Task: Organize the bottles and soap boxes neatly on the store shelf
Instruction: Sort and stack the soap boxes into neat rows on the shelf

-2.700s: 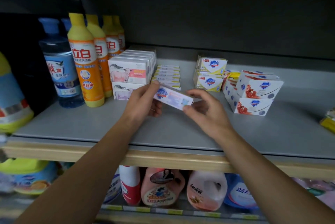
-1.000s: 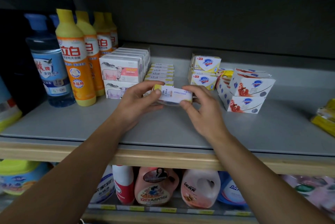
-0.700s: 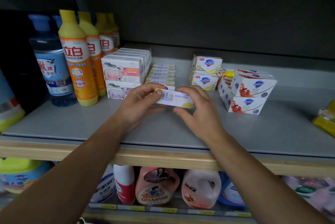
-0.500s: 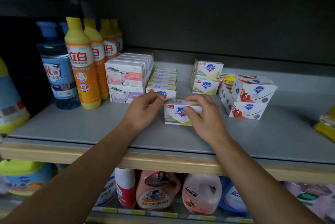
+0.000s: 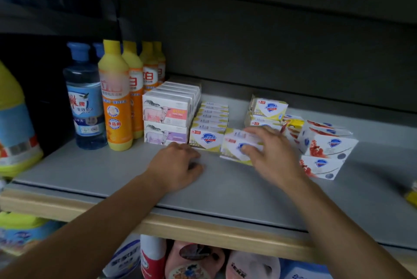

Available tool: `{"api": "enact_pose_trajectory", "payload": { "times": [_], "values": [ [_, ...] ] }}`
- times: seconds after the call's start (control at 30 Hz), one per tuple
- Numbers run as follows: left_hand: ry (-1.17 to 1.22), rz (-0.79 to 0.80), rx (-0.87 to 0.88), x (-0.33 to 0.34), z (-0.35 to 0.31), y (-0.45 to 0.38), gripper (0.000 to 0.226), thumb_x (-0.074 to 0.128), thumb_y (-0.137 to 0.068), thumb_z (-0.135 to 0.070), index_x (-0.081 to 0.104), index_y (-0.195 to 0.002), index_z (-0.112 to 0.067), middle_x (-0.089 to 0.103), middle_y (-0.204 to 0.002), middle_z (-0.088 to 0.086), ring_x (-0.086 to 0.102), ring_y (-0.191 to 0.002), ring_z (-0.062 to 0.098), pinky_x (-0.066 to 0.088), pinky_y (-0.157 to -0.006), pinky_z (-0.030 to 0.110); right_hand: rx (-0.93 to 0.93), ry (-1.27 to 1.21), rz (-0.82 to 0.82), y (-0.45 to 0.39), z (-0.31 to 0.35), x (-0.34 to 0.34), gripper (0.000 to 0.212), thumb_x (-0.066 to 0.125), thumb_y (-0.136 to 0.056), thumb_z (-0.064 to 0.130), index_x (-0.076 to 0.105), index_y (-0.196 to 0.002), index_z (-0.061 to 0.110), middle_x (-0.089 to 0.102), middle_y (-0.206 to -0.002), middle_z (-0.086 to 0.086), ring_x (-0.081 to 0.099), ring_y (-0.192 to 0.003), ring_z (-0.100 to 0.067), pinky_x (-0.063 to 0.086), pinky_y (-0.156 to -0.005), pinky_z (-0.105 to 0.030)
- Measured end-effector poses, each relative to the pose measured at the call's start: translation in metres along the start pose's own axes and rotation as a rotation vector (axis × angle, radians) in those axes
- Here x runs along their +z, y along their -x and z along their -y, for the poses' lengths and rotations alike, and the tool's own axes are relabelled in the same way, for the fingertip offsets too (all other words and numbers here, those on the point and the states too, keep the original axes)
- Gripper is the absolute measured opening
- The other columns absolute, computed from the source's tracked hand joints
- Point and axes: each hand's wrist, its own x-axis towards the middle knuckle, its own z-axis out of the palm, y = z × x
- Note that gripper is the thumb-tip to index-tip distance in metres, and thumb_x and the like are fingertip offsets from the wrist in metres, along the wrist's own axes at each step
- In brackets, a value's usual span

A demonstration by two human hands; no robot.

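A white-and-yellow soap box (image 5: 233, 146) stands on the grey shelf (image 5: 237, 190), just right of the front box (image 5: 206, 140) of a row of matching soap boxes (image 5: 212, 118). My right hand (image 5: 270, 159) holds it, fingers over its top and thumb on its front; the hand is blurred. My left hand (image 5: 178, 165) rests on the shelf in front of the row, fingers loosely curled and holding nothing. At the left stand yellow-orange bottles (image 5: 115, 100) in a line and a blue bottle (image 5: 84, 100).
Two tiers of white sheep-print boxes (image 5: 167, 116) stand between the bottles and the row. Stacked yellow soap boxes (image 5: 268, 107) and tilted red-and-white boxes (image 5: 325, 150) lie to the right. A large yellow-blue jug (image 5: 13, 125) is at far left. Detergent bottles (image 5: 196, 260) fill the shelf below.
Both hands held the soap box in the air, turned it and set it on the shelf. My left hand has let go and drawn back left; the box now sits farther right.
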Motion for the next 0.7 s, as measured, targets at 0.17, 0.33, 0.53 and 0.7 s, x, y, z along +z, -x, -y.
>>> {"api": "enact_pose_trajectory", "payload": {
  "times": [0.17, 0.33, 0.53, 0.7],
  "values": [
    [-0.066, -0.009, -0.005, 0.004, 0.0, -0.003, 0.054, 0.035, -0.081, -0.053, 0.07, -0.109, -0.023, 0.068, -0.117, -0.004, 0.057, -0.109, 0.023, 0.048, -0.092, 0.033, -0.089, -0.035, -0.19, -0.053, 0.006, -0.011, 0.038, 0.065, -0.088, 0.021, 0.062, -0.126, 0.019, 0.062, -0.122, -0.004, 0.047, -0.115, -0.028, 0.032, -0.094, -0.025],
    [-0.068, -0.033, -0.002, 0.007, 0.005, -0.005, 0.052, 0.036, -0.08, -0.052, 0.069, -0.108, -0.023, 0.069, -0.114, -0.007, 0.056, -0.108, 0.021, 0.046, -0.092, 0.03, -0.074, -0.038, -0.161, -0.114, 0.011, 0.025, 0.037, 0.06, -0.092, 0.019, 0.059, -0.129, 0.016, 0.058, -0.126, -0.005, 0.043, -0.117, -0.029, 0.031, -0.099, -0.029],
    [-0.051, -0.038, -0.006, 0.012, 0.01, -0.01, 0.051, 0.037, -0.079, -0.053, 0.068, -0.107, -0.024, 0.067, -0.113, -0.01, 0.055, -0.111, 0.018, 0.043, -0.096, 0.03, 0.007, -0.052, -0.099, -0.163, 0.009, 0.073, 0.038, 0.058, -0.094, 0.023, 0.057, -0.132, 0.02, 0.057, -0.126, -0.008, 0.042, -0.12, -0.029, 0.033, -0.099, -0.033],
    [-0.046, -0.041, -0.011, 0.014, 0.01, -0.011, 0.05, 0.035, -0.078, -0.051, 0.067, -0.107, -0.025, 0.065, -0.112, -0.012, 0.053, -0.111, 0.016, 0.041, -0.098, 0.03, 0.016, -0.008, 0.012, -0.171, 0.0, 0.098, 0.041, 0.053, -0.097, 0.025, 0.052, -0.138, 0.021, 0.053, -0.135, -0.007, 0.04, -0.123, -0.031, 0.033, -0.1, -0.033]
  ]
}}
